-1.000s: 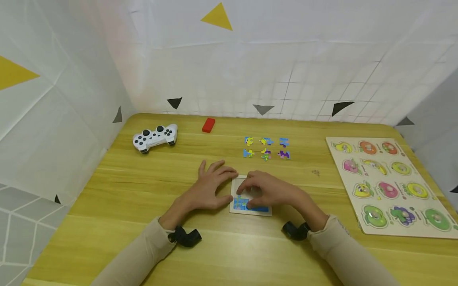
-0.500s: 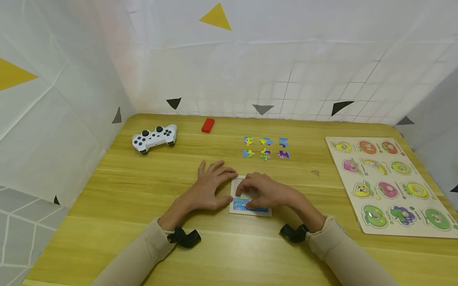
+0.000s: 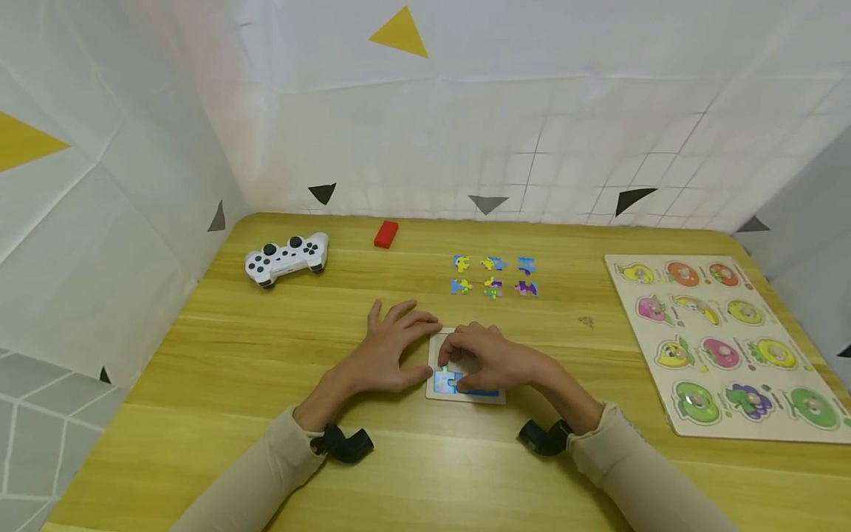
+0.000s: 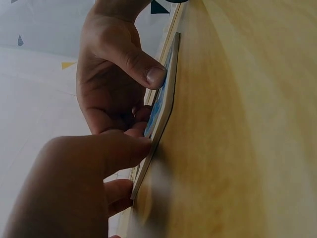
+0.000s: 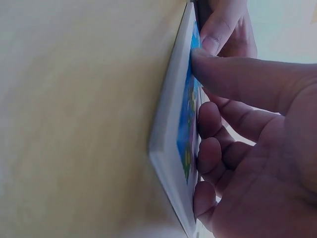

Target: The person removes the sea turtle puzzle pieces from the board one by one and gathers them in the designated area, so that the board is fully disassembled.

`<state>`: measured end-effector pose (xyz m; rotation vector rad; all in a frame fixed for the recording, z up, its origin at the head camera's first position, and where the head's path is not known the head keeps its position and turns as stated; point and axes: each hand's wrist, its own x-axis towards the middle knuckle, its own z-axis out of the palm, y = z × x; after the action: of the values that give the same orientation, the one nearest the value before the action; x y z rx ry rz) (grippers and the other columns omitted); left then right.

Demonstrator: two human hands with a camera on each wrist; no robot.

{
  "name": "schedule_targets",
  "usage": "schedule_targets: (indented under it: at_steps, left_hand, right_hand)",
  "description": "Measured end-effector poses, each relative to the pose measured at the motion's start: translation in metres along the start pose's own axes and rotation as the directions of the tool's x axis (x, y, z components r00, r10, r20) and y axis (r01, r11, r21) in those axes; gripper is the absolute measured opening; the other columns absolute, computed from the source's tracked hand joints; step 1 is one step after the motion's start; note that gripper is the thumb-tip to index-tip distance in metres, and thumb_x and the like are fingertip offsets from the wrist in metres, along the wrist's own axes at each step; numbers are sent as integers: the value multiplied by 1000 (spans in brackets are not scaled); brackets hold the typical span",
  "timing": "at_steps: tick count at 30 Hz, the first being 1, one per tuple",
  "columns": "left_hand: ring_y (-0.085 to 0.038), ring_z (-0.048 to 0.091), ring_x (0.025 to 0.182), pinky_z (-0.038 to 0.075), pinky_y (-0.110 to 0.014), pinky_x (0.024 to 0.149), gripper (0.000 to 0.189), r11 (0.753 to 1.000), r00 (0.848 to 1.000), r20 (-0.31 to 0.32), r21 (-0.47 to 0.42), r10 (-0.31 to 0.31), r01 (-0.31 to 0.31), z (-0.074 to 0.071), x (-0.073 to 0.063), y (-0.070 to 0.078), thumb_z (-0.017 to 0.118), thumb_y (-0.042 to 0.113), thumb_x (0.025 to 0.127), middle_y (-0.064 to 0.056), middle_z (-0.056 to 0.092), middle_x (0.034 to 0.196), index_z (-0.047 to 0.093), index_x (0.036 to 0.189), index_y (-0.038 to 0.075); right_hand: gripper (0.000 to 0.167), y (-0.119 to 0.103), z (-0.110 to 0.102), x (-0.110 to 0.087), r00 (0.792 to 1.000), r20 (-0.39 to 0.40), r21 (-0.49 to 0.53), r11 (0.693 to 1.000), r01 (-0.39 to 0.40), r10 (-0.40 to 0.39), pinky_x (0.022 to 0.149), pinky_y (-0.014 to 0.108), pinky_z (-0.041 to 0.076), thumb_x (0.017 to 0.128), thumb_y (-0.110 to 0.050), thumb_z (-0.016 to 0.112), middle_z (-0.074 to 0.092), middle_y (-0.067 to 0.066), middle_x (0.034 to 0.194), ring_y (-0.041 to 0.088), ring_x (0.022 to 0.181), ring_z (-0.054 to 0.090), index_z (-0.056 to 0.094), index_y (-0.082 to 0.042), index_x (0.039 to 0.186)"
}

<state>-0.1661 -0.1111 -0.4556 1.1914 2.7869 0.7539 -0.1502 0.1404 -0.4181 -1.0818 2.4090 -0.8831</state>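
1. Your L hand (image 3: 391, 358): fingers spread & relaxed, not clenched; thumb and a fingertip touch the L edge of the puzzle tray (image 3: 465, 399), one near each corner on that side.
2. Your R hand (image 3: 499, 360): bent over the tray from the R, thumb and index tip down on the fitted pieces (image 3: 443, 382). Can't tell if you've got a piece pinched or are just pressing; the hand hides it.
3. Tray's flat on the table (image 3: 219, 384), between your hands, approx. centre in head view. Fitted pcs, mostly blue, show along the near side; the rest is partly hidden under your R hand.
4. Loose pieces (image 3: 493, 282) lie beyond the tray, a bit R, in 2 rows, well apart from both hands; yellow, blue, purple.
5. Far L: white controller (image 3: 287, 258). Red block (image 3: 386, 234) is R of it, near the back edge.
6. R side: fruit board (image 3: 725, 430), wooden, colourful fruit in 4 rows of 3.
7. Black wrist cam on each arm, by your beige sleeves (image 3: 286, 443).
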Motion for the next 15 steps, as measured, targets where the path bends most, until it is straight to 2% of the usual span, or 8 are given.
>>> schedule_targets:
  at_steps: [9, 12, 15]
  left_hand:
    - [-37, 27, 153, -3, -79, 114, 64, 1000, 1000, -9, 12, 9, -8, 2, -1, -2, 66, 49, 89, 2, 53, 149, 56, 146, 20]
    - [-37, 27, 153, -3, -79, 114, 65, 1000, 1000, -10, 8, 11, -11, 3, -1, -2, 66, 50, 89, 1, 53, 148, 56, 146, 20]
    - [-37, 27, 153, -3, -79, 114, 65, 1000, 1000, -12, 10, 10, -10, 3, -1, -2, 65, 50, 89, 2, 53, 148, 56, 146, 21]
  right_hand:
    - [29, -1, 1, 2, 1000, 8, 42, 999, 4, -5, 92, 46, 29, 85, -11, 80, 62, -2, 106, 18, 103, 51, 64, -17, 108]
    - [25, -1, 2, 3, 1000, 7, 90, 996, 19, -20, 93, 41, 34, 87, -13, 78, 63, -2, 103, 17, 99, 54, 63, -16, 107]
    - [21, 0, 4, 5, 998, -5, 158, 986, 55, -55, 87, 29, 45, 90, -11, 75, 63, 0, 98, 15, 89, 55, 62, -13, 106]
